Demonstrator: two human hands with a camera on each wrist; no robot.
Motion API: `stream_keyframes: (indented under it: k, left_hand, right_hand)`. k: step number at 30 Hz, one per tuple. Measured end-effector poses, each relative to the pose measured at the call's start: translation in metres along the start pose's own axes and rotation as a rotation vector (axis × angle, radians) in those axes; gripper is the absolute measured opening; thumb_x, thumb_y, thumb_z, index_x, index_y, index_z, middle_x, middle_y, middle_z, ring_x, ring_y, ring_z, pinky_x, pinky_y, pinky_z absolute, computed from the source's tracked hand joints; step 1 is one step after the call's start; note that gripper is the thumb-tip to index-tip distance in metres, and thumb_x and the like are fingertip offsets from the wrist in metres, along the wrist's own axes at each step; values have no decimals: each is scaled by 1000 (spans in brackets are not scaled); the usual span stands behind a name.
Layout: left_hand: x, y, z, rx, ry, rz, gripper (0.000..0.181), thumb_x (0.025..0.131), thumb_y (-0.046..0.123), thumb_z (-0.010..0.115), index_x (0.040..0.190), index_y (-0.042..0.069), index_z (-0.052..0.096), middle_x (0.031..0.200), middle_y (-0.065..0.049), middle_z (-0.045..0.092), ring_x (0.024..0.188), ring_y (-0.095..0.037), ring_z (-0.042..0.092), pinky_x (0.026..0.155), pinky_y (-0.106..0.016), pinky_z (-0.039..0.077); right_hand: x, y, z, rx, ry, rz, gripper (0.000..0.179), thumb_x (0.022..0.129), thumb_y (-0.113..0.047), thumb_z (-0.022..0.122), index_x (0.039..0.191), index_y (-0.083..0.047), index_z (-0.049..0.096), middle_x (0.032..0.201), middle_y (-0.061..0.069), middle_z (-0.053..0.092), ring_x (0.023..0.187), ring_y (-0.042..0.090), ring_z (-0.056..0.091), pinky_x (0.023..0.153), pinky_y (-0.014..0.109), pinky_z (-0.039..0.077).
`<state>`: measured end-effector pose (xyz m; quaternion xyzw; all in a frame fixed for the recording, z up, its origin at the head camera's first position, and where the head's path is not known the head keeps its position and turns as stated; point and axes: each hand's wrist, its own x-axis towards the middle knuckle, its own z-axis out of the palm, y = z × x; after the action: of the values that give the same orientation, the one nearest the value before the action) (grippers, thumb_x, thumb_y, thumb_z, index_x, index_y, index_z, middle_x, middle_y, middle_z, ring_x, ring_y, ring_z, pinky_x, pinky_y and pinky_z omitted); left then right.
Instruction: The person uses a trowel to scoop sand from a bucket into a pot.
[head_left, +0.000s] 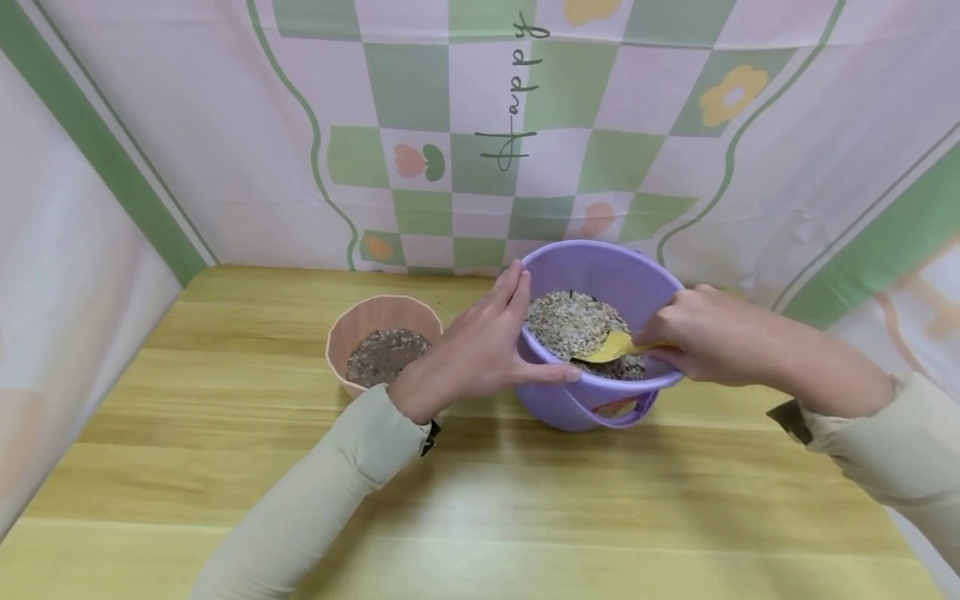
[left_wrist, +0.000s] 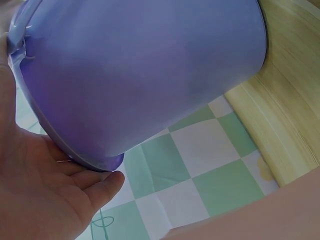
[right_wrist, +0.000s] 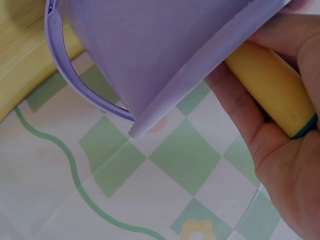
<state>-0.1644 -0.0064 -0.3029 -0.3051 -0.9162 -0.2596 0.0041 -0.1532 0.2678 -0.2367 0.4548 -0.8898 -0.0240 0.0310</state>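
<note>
A purple bucket (head_left: 536, 398) stands tilted on the table, partly filled with grainy, pale mixed soil (head_left: 573, 321). My left hand (head_left: 480, 342) holds its left side, fingers at the far rim and thumb along the near rim. In the left wrist view, the fingers of the left hand (left_wrist: 55, 185) meet the bucket's rim (left_wrist: 95, 164). My right hand (head_left: 708, 333) grips a yellow trowel (head_left: 607, 346), its blade in the soil. The trowel's yellow handle (right_wrist: 270, 85) lies in the right palm in the right wrist view.
Left of the bucket, a pinkish-orange pot (head_left: 341, 354) holds dark, grainy soil (head_left: 386, 354), partly behind the left forearm. Both stand on a wooden table (head_left: 465, 517). A checked cloth (head_left: 487, 92) hangs behind it. The bucket's handle (head_left: 637, 408) hangs down in front.
</note>
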Motion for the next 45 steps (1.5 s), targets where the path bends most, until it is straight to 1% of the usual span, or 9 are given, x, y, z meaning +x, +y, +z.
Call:
stream_keyframes:
  k: [3,8,12,15,19,24,27,34,45]
  left_hand:
    - [0,-2,-1,6,6,1,133,71,86,59,159,2,6,166,-13,-7,150,-31,17,116,-43,29]
    - [-1,-3,-1,7,2,-14,132,71,85,61,159,3,7,166,-13,-7,150,-31,17,116,-43,29]
    - [-1,-1,0,-18,-17,-19,133,70,85,61,159,4,4,166,-10,-9,150,-31,15,117,-44,26]
    - [-1,0,-2,-20,-18,-17,134,70,86,60,159,4,3,166,-10,-11,150,-31,15,117,-43,26]
    - [-2,1,-4,-6,-7,-13,133,70,86,60,159,4,5,166,-11,-10,150,-31,17,116,-42,29]
    - [-2,0,-4,-3,-5,-12,133,71,85,61,159,3,5,166,-12,-9,150,-30,14,117,-43,27]
    - [-2,-1,-3,-5,-7,-12,133,71,85,61,159,3,5,166,-12,-8,150,-30,14,117,-43,26]
    - [-2,0,0,-20,-10,-10,133,70,86,61,160,4,5,166,-10,-9,151,-29,13,117,-43,26]
    - [-1,-2,2,-25,0,-5,134,70,86,60,160,4,5,166,-10,-10,151,-29,13,117,-44,27]
  right_hand:
    - [5,0,-2,52,-23,31,22,76,-8,84,74,-26,71,68,-19,60,57,-1,54,48,16,46]
    - [18,2,-7,166,-86,137,13,77,-9,85,80,-19,78,72,-8,71,60,3,62,53,13,50]
    - [23,1,-11,147,-136,153,11,77,-12,85,79,-21,78,72,-8,70,62,4,62,54,14,50]
    - [20,-1,-12,98,-148,131,17,75,-8,85,78,-23,77,71,-11,67,62,4,59,54,16,49]
    - [15,-2,-10,37,-125,85,27,71,-4,85,74,-27,72,68,-16,62,62,3,56,53,19,48]
    - [12,-1,-5,-6,-80,31,23,76,-10,85,75,-29,71,66,-19,60,56,3,55,48,17,46]
    - [11,0,-2,-9,-55,13,25,76,-10,84,73,-30,69,65,-20,59,56,2,54,48,18,45]
    - [6,2,2,-5,-14,-26,31,72,-8,86,72,-32,67,66,-24,55,58,-1,52,48,18,45]
    - [1,6,6,-8,57,-61,29,69,-7,88,83,-28,74,73,-22,63,60,2,58,50,17,47]
